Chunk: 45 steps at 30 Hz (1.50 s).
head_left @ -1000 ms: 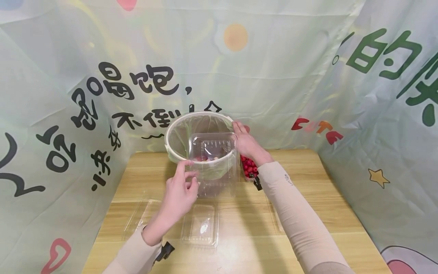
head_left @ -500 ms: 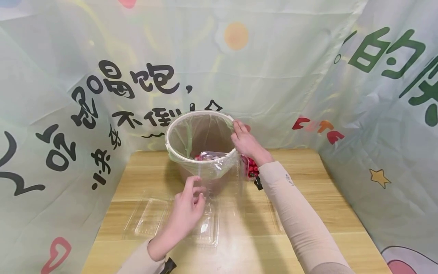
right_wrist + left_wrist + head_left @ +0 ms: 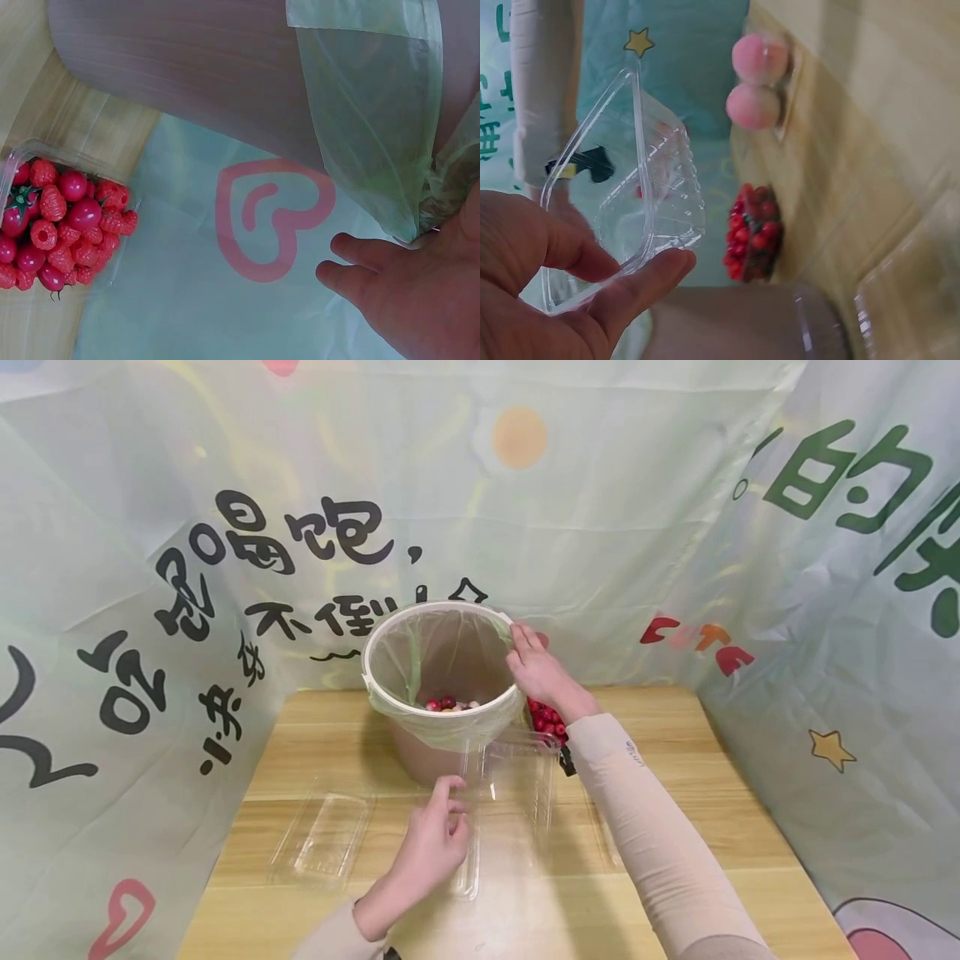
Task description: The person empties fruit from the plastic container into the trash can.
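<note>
My left hand [image 3: 433,843] pinches a clear plastic fruit box [image 3: 543,793] by its edge, between thumb and finger. In the left wrist view the thumb and finger close on the box rim [image 3: 643,225], and the box looks bare inside. Beside it stands a brownish bin [image 3: 420,756] with a white rim and a pale green bag liner [image 3: 480,731]. Several red and pale round pieces [image 3: 447,703] show inside the bin. My right hand [image 3: 543,672] rests at the bin's right rim. Two of its fingers [image 3: 352,281] extend loosely in the right wrist view; the others are partly hidden.
A clear box of raspberries and small red round fruits [image 3: 56,225] sits right of the bin. Two pink round things [image 3: 757,79] lie farther right. Other clear plastic boxes [image 3: 330,839] lie on the wooden table [image 3: 690,827]. Printed cloth [image 3: 600,485] surrounds the table.
My left hand has moved down, right and toward me, bringing the clear box from over the bin's opening to in front of it. My right hand stays at the rim.
</note>
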Available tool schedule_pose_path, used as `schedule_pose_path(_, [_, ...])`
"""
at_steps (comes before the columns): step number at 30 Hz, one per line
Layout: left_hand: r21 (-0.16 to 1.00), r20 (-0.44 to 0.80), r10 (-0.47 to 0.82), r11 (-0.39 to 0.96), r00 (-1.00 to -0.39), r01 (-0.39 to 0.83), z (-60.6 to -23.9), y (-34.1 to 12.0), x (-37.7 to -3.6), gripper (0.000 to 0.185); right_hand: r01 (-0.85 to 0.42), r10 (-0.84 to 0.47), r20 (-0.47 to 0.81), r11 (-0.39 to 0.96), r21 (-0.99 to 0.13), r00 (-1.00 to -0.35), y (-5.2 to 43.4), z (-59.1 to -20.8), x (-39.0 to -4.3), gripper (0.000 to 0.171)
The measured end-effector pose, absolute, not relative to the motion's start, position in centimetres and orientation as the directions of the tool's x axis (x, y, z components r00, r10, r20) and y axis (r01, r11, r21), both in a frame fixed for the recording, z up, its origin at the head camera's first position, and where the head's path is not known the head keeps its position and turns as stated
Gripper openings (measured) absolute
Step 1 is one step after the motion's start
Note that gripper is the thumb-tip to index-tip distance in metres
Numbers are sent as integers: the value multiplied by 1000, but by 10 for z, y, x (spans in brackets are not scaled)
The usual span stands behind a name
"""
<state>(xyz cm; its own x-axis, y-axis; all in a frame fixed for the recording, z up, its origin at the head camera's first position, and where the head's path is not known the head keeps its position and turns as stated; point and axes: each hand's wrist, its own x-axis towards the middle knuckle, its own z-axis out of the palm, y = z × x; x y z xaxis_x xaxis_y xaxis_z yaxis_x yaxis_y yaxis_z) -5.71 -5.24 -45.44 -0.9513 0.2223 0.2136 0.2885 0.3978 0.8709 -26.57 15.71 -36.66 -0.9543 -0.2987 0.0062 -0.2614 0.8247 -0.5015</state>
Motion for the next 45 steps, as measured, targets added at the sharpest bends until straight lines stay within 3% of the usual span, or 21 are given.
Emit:
schedule_pose_path(9, [897, 124, 253, 385, -960, 217, -479, -40, -59, 47, -258, -296, 7, 822, -508, -955, 157, -366, -265, 70])
schedule_pose_path(31, [879, 41, 238, 453, -970, 148, -531, -16, -53, 43, -251, -288, 1, 831, -497, -958, 158, -368, -266, 69])
schedule_pose_path(45, [855, -4, 209, 508, -978, 105, -538, -10, -52, 54, -251, -288, 1, 833, -493, -958, 158, -368, -266, 70])
